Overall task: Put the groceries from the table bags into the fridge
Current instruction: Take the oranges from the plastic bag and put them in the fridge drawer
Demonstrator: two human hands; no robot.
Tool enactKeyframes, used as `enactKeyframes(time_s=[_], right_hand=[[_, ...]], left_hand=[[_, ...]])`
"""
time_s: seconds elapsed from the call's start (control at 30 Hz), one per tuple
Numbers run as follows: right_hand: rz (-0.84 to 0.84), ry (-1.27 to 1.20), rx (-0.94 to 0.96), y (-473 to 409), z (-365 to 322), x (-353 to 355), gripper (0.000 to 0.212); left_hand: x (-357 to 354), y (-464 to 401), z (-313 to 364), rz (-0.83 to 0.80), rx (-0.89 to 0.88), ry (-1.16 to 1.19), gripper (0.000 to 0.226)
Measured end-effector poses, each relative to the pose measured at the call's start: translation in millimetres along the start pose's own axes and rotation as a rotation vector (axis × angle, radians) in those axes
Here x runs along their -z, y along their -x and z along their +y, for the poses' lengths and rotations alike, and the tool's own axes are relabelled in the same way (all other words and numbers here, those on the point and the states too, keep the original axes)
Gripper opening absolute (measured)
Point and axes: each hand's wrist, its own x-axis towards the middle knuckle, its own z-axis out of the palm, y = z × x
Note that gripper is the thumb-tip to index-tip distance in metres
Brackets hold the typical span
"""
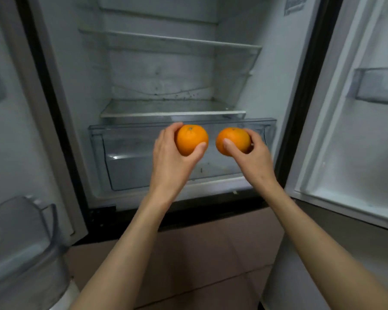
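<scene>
Both forearms extend forward and upward from the lower edge of the view toward the open fridge [54,90], converging slightly. The left hand [170,157] grips the left orange [191,139]: the thumb curls across the fruit's lower right side and the fingers wrap behind it, with the stem end facing up. The right hand [253,157] grips the right orange [233,140]: the thumb lies across the front face and the fingers curl round the far right side. The two oranges sit side by side, just apart, not touching. Both are held in the air in front of the clear crisper drawer [121,157], level with its upper rim and below the lower glass shelf [173,114]. The upper shelf [170,41] sits above. Door bins [379,88] flank the compartment on the open doors.
</scene>
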Motion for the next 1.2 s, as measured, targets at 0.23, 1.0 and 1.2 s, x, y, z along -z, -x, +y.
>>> enactKeyframes(time_s=[0.23, 1.0, 1.2], right_hand=[[-0.157, 0.084, 0.163, -124, -22, -16, 0.067], [-0.459, 0.650, 0.319, -174, 24, -45, 0.050], [-0.295, 0.361, 0.550, -147, 31, -40, 0.037]], left_hand=[[-33, -113, 1, 0.001, 0.081, -0.277, 0.058], [-64, -126, -28, -0.033, 0.034, -0.873, 0.036], [-42, -95, -38, -0.051, -0.255, -0.851, 0.051]])
